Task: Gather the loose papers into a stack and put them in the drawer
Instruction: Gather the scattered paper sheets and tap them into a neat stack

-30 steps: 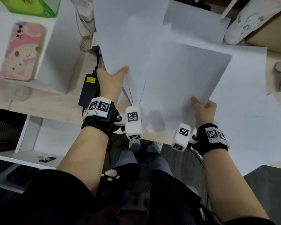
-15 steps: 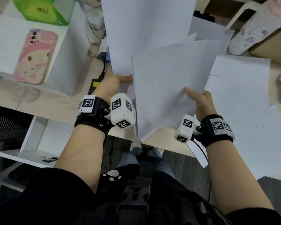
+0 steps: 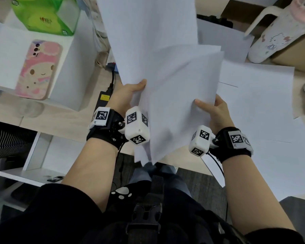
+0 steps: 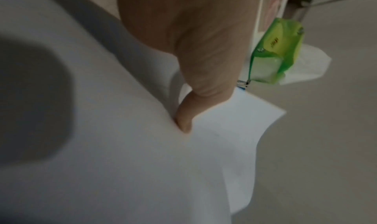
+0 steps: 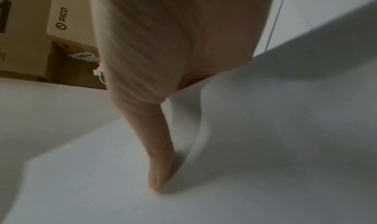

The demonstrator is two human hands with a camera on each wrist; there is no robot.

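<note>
Loose white paper sheets, fanned and raised above the pale wooden table, pinched by left hand and right hand.

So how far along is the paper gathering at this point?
Partly done. Both hands have sheets lifted off the desk: the left hand and right hand each grip held papers, fanned and not yet squared. Loose sheets lie on the desk at right, ungathered. No drawer is visible, so stowing is left.
</note>
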